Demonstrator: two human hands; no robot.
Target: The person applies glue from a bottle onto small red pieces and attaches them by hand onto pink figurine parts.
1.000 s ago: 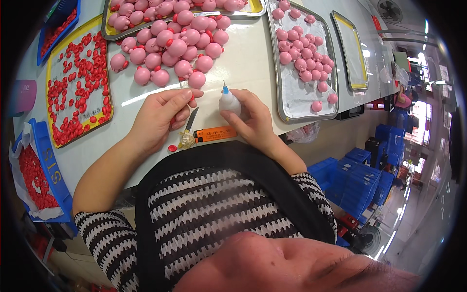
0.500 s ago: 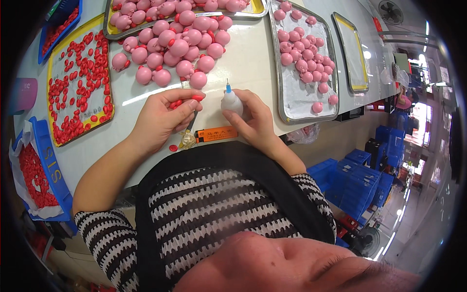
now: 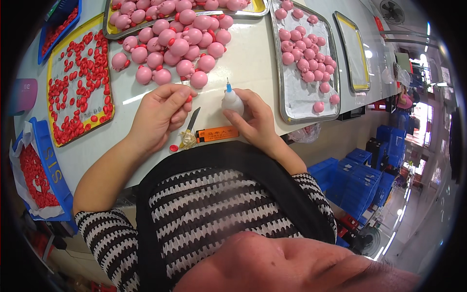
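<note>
My right hand [image 3: 255, 119] grips a small white glue bottle [image 3: 232, 100] with a blue needle tip pointing up. My left hand [image 3: 158, 114] pinches a small red piece [image 3: 188, 99] between fingers and thumb, just left of the bottle. A heap of pink ball-shaped toy parts [image 3: 177, 46] lies on the white table [image 3: 248, 58] right above both hands. An orange utility knife [image 3: 211, 134] with its blade out lies between the hands, and one loose red piece [image 3: 173, 147] rests by my left wrist.
A yellow tray [image 3: 80, 82] of small red pieces sits at left. A blue bin [image 3: 41, 170] holds more red pieces near the left table edge. A metal tray [image 3: 306, 63] with pink parts stands at right, an empty yellow-rimmed tray [image 3: 355, 51] beyond it. Blue crates [image 3: 365, 180] stack on the floor.
My left hand has drawn back from the pink heap toward the glue bottle, now holding a red piece. My right hand and the bottle have stayed almost still.
</note>
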